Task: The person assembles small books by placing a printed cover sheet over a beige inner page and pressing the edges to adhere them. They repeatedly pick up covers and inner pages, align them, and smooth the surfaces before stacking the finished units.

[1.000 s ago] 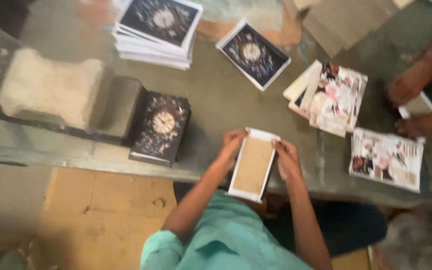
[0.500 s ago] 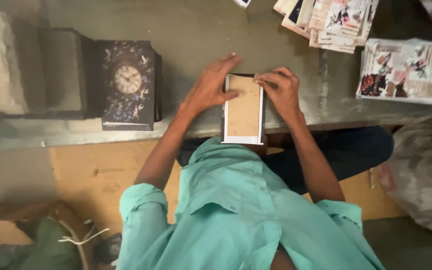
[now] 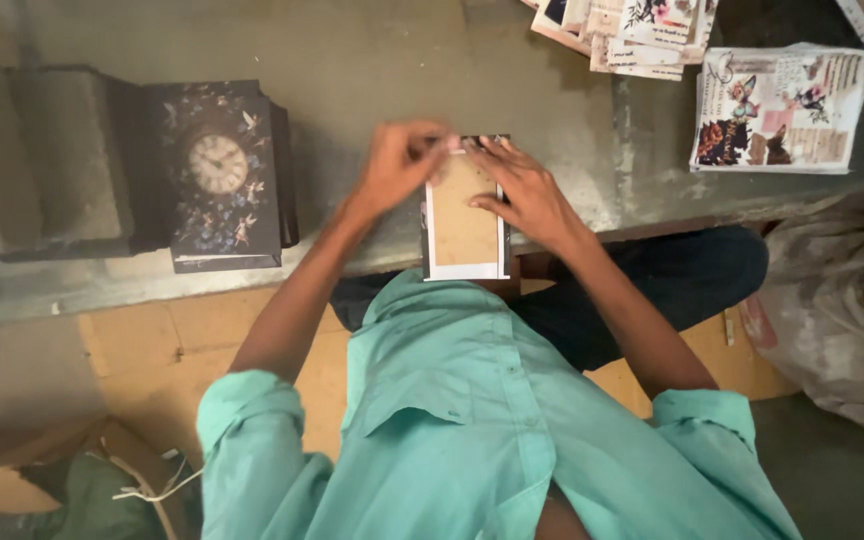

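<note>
The left hand (image 3: 402,165) pinches the top edge of a flat brown cardboard panel with white paper borders (image 3: 465,222); the right hand (image 3: 527,190) lies flat on it, fingers spread, gripping nothing. The panel rests at the near edge of the worn grey-green table (image 3: 372,70). To the left stands a dark box printed with a clock face and flowers (image 3: 220,175) (its contents cannot be seen). A stack of floral collage sheets (image 3: 780,108) lies at the right, and another pile (image 3: 632,30) is cut off at the top. Brown cardboard covers the floor (image 3: 142,350).

Both hands (image 3: 407,165) (image 3: 527,190) press brown card (image 3: 464,225) on table (image 3: 372,70).
</note>
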